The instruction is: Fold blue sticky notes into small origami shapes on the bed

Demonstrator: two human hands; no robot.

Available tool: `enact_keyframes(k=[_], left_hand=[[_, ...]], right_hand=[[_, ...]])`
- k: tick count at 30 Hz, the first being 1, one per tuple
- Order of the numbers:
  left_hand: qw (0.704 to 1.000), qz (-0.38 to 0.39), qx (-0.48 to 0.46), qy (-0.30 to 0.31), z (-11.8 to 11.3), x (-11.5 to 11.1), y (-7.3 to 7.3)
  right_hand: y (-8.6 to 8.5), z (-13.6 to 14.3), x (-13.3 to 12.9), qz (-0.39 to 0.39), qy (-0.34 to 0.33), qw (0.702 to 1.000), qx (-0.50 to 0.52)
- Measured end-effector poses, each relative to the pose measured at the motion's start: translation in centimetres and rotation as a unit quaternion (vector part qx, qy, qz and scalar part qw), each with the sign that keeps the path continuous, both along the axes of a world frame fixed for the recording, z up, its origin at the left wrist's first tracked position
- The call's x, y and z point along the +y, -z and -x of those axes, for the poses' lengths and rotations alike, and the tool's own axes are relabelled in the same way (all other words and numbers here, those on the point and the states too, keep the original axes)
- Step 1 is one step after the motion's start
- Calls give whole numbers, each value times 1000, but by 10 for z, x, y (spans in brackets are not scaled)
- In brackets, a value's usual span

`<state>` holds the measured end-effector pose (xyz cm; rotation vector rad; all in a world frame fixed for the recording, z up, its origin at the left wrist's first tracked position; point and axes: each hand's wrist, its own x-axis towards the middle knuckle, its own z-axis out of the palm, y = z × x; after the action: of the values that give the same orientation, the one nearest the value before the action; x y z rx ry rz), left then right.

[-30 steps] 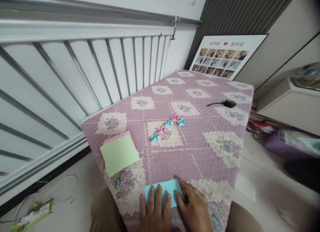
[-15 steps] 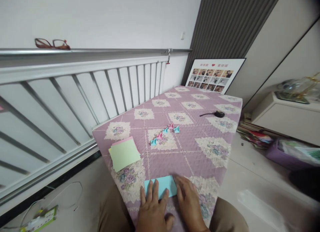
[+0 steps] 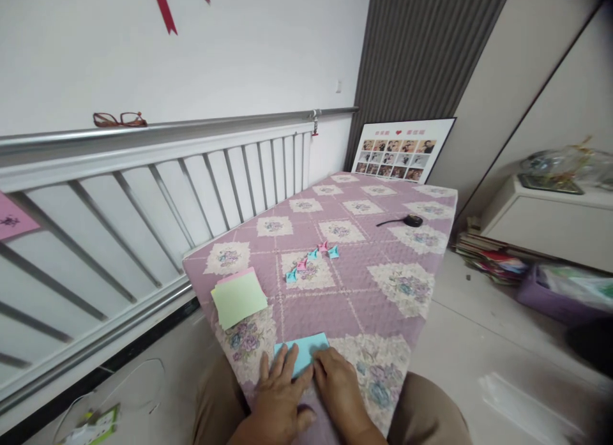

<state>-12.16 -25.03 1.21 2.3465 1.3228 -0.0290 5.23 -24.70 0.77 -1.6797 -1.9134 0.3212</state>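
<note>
A blue paper rectangle [image 3: 306, 350] lies near the table's front edge. My left hand [image 3: 280, 394] rests on its lower left part with the fingers spread. At the paper's lower right edge is my right hand [image 3: 338, 384], its fingers bent together; whether they grip the paper is too small to tell. Several small folded blue and pink paper pieces [image 3: 301, 265] sit in a slanting row farther up the table. To the left lies a stack of square papers [image 3: 239, 298], light green on top.
A floral purple cloth covers the table [image 3: 330, 311]. A black object with a strap [image 3: 412, 221] lies at the far right. Behind stand a photo board [image 3: 400, 150] and a white radiator [image 3: 191, 196] with glasses [image 3: 119, 119] above it.
My right hand has moved left and inward onto the paper's lower right edge, its fingers drawn together. My left hand stays spread on the paper. The view has shifted slightly.
</note>
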Motion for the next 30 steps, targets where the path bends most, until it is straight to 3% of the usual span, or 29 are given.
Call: enact_keyframes(k=[6, 11, 19, 26, 28, 30], left_hand=[[999, -2, 49, 14, 40, -4, -14], [997, -14, 73, 4, 51, -9, -12], [996, -80, 50, 5, 61, -14, 7], [996, -78, 39, -5, 61, -16, 6], [997, -75, 33, -9, 60, -16, 6], [997, -76, 28, -14, 59, -17, 5]], right_hand=[[-9, 20, -8, 23, 66, 996, -49], [-18, 27, -7, 63, 89, 989, -98], [-21, -16, 2, 126, 158, 972, -118], [-27, -63, 10, 142, 182, 965, -121], [-28, -63, 8, 127, 185, 966, -127], [-27, -46, 2, 80, 157, 976, -126]])
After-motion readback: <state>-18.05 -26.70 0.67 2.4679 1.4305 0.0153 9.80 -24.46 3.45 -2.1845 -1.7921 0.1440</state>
